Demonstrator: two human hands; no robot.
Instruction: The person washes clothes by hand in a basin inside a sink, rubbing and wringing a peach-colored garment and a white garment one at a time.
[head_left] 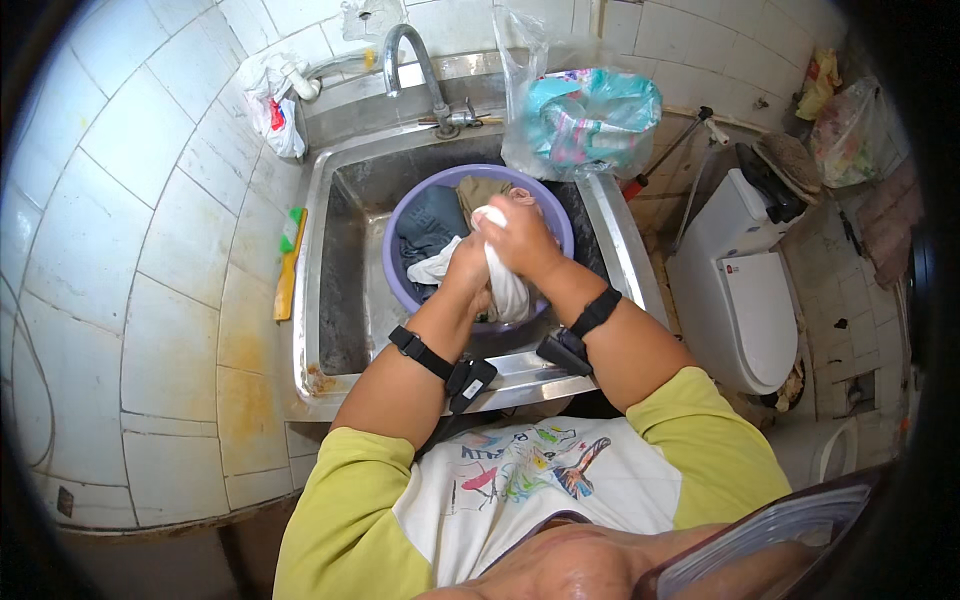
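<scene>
Both of my hands are closed round a white cloth [508,288], over a purple basin [395,262]. My left hand [468,262] grips it on the near left side, while my right hand [522,232] bunches its upper part. One length of the cloth hangs down between my wrists into the basin. Inside the basin lie a dark grey garment [430,222], a khaki cloth [480,193] and another pale piece of fabric by my left hand. The basin sits in a stainless steel sink [345,320]. My palms and some fingertips are hidden.
A curved faucet [425,65] stands behind the basin. At the sink's far right corner rests a clear bag with a teal package [590,110]. A yellow-handled brush [288,275] is by the left rim. To the right stands a white toilet [755,310].
</scene>
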